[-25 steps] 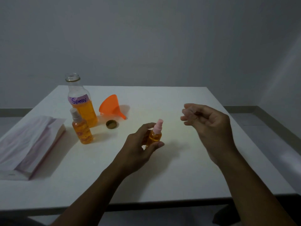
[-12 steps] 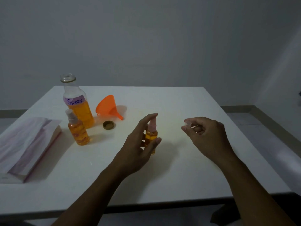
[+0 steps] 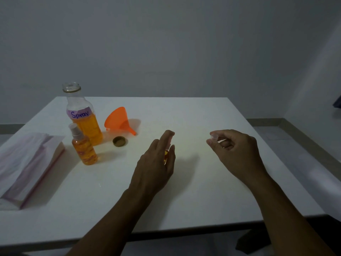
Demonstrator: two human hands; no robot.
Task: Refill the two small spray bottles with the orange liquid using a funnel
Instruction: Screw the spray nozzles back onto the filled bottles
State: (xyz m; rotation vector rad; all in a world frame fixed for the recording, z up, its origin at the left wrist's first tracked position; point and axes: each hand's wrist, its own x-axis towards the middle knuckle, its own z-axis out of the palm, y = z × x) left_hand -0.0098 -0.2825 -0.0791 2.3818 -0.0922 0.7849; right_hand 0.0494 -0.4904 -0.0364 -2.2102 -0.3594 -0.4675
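While on its side, funnel (image 3: 118, 120), spout toward right hand (image 3: 238, 152).

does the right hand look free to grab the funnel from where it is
Probably not yet: the right hand pinches a small clear cap. The table between it and the orange funnel is bare, though the left hand sits nearer.

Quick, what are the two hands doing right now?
Left hand: wrapped around a small spray bottle.
Right hand: pinching a small clear cap.
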